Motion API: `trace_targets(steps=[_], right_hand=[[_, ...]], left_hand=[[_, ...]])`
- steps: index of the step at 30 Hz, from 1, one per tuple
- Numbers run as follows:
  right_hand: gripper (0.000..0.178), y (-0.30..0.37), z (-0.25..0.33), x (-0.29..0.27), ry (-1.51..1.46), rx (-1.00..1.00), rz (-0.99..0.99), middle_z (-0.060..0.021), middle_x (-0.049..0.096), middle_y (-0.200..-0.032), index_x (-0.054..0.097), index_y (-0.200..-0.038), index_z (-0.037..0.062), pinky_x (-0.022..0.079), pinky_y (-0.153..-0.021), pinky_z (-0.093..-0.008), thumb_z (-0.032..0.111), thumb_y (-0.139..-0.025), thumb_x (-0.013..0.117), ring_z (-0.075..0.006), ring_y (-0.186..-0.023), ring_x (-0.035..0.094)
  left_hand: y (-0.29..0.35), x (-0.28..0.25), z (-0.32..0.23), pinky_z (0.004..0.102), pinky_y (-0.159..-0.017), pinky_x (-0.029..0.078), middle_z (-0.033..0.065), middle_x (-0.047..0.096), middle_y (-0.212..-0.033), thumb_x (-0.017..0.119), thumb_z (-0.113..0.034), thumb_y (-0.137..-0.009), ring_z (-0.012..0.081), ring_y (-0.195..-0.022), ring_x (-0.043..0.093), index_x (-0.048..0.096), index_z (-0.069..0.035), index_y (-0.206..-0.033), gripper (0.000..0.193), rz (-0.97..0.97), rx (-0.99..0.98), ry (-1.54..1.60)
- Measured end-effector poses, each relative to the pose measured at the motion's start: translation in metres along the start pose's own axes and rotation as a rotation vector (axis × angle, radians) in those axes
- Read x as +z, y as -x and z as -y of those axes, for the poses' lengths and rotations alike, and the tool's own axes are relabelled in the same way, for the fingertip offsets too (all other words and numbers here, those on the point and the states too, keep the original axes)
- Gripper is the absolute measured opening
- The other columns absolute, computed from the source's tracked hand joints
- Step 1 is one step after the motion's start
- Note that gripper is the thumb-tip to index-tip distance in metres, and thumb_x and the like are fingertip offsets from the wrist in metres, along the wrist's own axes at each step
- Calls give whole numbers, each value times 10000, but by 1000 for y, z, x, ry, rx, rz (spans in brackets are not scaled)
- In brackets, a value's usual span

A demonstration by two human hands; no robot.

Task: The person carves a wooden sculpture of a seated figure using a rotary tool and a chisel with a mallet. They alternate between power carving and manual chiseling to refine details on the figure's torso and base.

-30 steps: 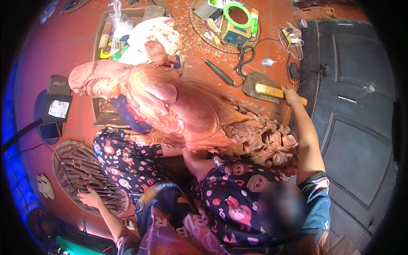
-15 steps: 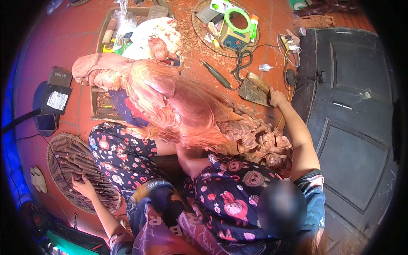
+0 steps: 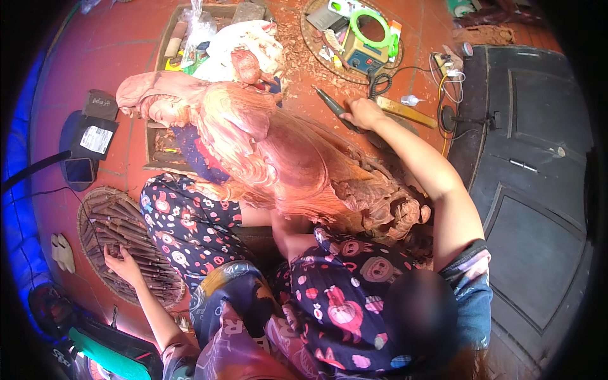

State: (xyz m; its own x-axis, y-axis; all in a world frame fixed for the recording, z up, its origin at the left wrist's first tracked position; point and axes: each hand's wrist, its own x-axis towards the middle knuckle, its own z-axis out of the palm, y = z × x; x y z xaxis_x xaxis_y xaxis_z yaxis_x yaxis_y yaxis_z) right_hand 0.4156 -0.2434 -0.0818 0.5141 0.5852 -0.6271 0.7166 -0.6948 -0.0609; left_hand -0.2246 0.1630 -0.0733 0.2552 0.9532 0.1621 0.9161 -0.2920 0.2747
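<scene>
A large reddish carved wooden statue (image 3: 253, 145) of a robed figure lies tilted across my lap, its head to the left and its intricately carved base to the right. Beyond it, my right hand (image 3: 365, 115) has its fingers closed on the dark handpiece (image 3: 330, 104) of a rotary tool, which rests on the floor. A coiled cord (image 3: 379, 82) leads toward the tool's control box (image 3: 366, 60). At the left, my left hand (image 3: 125, 265) hovers over a round basket (image 3: 84, 237) of slim carving chisels (image 3: 117, 231). Its fingers are apart, with nothing seen in them.
A wooden bar (image 3: 411, 114) lies by my right forearm. Nearby are a small bottle (image 3: 411, 100) and a power strip (image 3: 448, 63). Wood shavings cover the tiles. A tray (image 3: 155, 145) sits behind the statue, a phone (image 3: 80, 170) at left, and a dark door panel (image 3: 538, 190) at right.
My right hand has left the wooden bar and grey slab and moved left to the handpiece. The bar now sits at a different angle. My left hand stays over the basket. The view has shifted slightly.
</scene>
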Motion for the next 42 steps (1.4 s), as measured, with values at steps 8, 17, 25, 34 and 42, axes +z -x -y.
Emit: trace_targets(steps=[8, 17, 25, 34, 42], right_hand=[[437, -5, -32, 30, -195, -239, -136, -216, 661, -964, 440, -1248, -20, 529, -752, -470, 294, -968, 557, -369, -823, 681], [490, 132, 129, -178, -680, -540, -486, -113, 638, -1099, 494, -1396, 75, 524, -773, -325, 215, -938, 599, -188, -849, 609], [235, 101, 98, -181, -932, -573, -333, -31, 725, -939, 738, -1032, 83, 542, -762, -294, 266, -944, 618, -110, -843, 672], [542, -46, -88, -93, 186, 246, -137, -118, 477, -1339, 552, -1226, 249, 475, -954, -450, -62, -783, 557, -341, -1198, 549], [607, -64, -115, -74, 155, 140, -139, -127, 457, -1348, 548, -1231, 245, 450, -1009, -425, -105, -736, 547, -367, -1251, 504]], left_hand=[[-27, -46, -154, 307, -885, 480, 119, 631, -1146, 605, -160, -973, 176, -1000, 594, 479, -25, -1353, 423, 49, -10, 575], [31, -132, -422, 343, -832, 549, 186, 663, -1122, 442, -280, -1048, 260, -1022, 667, 419, 36, -1410, 481, 950, 46, 1365], [57, -129, -426, 364, -705, 627, 324, 633, -1122, 266, -447, -1061, 326, -846, 720, 493, 59, -1196, 571, 1008, -357, 1580], [26, -137, -355, 334, -594, 629, 363, 608, -1126, 331, -444, -1051, 320, -765, 722, 529, 22, -1202, 528, 767, -503, 1690], [-4, -144, -326, 294, -670, 622, 373, 553, -1237, 363, -418, -1051, 364, -900, 710, 504, 60, -1279, 548, 582, -493, 1651]])
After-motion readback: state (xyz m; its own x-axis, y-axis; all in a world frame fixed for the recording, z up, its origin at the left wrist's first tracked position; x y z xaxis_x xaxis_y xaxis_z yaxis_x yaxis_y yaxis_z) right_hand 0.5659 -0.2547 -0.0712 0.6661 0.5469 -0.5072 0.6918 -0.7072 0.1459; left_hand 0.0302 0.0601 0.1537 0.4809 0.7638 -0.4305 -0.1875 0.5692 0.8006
